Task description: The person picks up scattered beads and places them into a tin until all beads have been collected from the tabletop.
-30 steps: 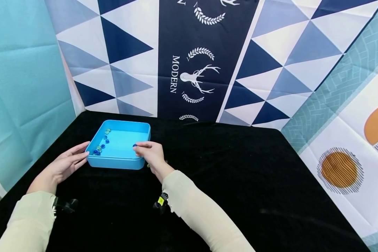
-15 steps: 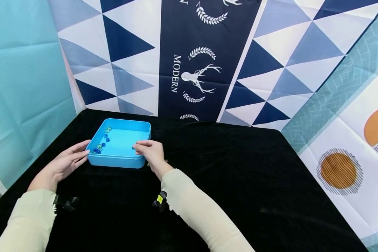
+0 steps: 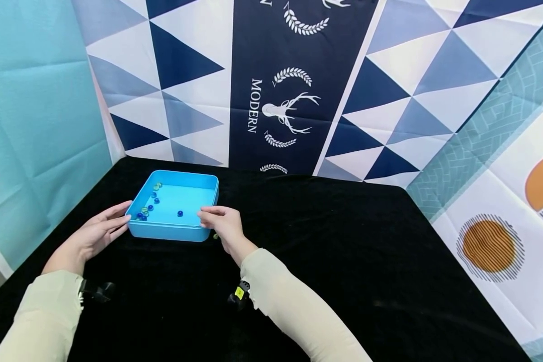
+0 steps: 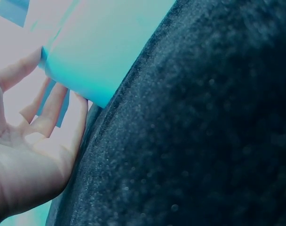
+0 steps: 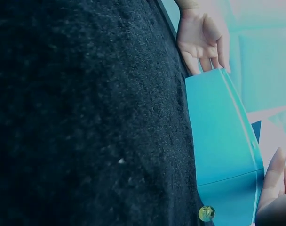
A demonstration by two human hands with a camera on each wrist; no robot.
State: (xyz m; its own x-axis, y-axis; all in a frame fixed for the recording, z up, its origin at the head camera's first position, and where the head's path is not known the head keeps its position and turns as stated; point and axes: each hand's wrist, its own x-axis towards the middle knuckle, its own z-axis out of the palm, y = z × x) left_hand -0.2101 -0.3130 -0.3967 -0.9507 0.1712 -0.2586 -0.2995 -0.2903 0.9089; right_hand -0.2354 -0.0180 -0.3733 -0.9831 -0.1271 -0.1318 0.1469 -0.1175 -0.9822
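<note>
Your tabletop [image 3: 344,261], draped in black velvety cloth, carries a shallow blue tray [image 3: 163,232] toward its far left corner. Just off the tray's near right corner, a single yellow-green marble [image 5: 206,213] rests directly on the cloth, while your two forearms lie across the near edge.

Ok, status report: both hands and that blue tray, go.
Left hand open, fingers flat against blue tray left wall. Right hand at near right corner, empty. Marbles inside, one loose blue marble mid-tray. Green marble on cloth outside.

Pale cream sleeves [image 3: 45,317], black wrist-worn cameras [image 3: 96,290]
</note>
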